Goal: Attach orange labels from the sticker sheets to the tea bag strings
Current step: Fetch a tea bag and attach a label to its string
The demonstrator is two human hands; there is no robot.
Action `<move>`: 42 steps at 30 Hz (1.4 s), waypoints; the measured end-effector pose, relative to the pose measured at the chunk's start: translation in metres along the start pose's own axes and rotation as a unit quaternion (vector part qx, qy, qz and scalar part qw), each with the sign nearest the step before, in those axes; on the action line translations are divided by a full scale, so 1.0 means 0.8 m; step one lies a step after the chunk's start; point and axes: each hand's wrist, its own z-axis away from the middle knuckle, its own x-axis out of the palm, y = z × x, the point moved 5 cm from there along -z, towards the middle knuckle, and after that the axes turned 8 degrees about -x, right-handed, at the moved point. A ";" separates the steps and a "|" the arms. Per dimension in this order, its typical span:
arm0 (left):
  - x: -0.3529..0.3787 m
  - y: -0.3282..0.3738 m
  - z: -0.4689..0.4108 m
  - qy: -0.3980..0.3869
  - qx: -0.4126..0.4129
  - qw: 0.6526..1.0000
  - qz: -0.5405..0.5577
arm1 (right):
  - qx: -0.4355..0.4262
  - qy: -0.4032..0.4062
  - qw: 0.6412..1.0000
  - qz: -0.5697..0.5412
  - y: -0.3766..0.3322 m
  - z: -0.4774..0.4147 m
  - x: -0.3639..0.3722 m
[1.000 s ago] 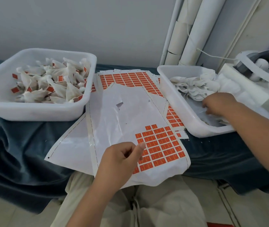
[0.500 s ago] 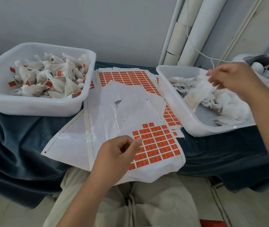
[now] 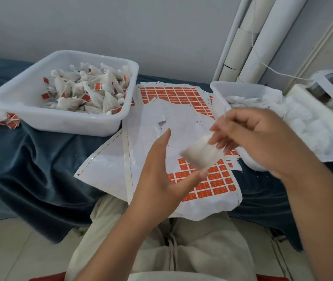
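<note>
Item 1. Beige drawstring trousers (image 3: pixel 192 250), on the seated person's lap, against the table's near edge.

Item 2. Left hand (image 3: pixel 161 179), raised over the near edge. Fingers straight and close together, thumb spread; it grips nothing. The thumb tip lies at the lower corner of item 4; blur hides whether they touch.

Item 3. Right hand (image 3: pixel 263 138), raised just right of the left. Fingers curled, tips clamped on the upper end of item 4.

Item 4. White gauze tea bag (image 3: pixel 200 154), blurred, hanging tilted from the right fingertips, between the two hands and above item 5. Its string cannot be made out.

Item 5. White sticker sheet (image 3: pixel 147 138), overhanging the near edge at centre, with a block of small orange rectangular labels (image 3: pixel 212 183) at its near right corner.

Item 6. Dark blue velvet cloth (image 3: pixel 40 159), covering the table.

Item 7. White plastic tub (image 3: pixel 60 118), left side, filled with labelled white tea bags (image 3: pixel 92 92).

Item 8. Second white plastic tub (image 3: pixel 242 90), right side, holding plain white tea bags (image 3: pixel 242 99).

Item 9. Full sheet of orange labels (image 3: pixel 171 94), far centre, between the tubs.

Item 10. White pipes (image 3: pixel 263 37), upright behind the far edge at right.
</note>
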 end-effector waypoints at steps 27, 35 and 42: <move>0.021 0.005 0.012 -0.222 0.029 0.975 -0.006 | -0.037 0.177 0.977 0.110 0.050 0.077 0.039; 0.008 0.010 0.008 -0.143 0.125 0.964 -0.187 | -0.008 0.187 0.982 -0.023 0.044 0.079 0.043; 0.025 0.021 0.017 -0.109 0.150 0.968 -0.172 | -0.013 0.206 0.977 -0.063 0.045 0.082 0.042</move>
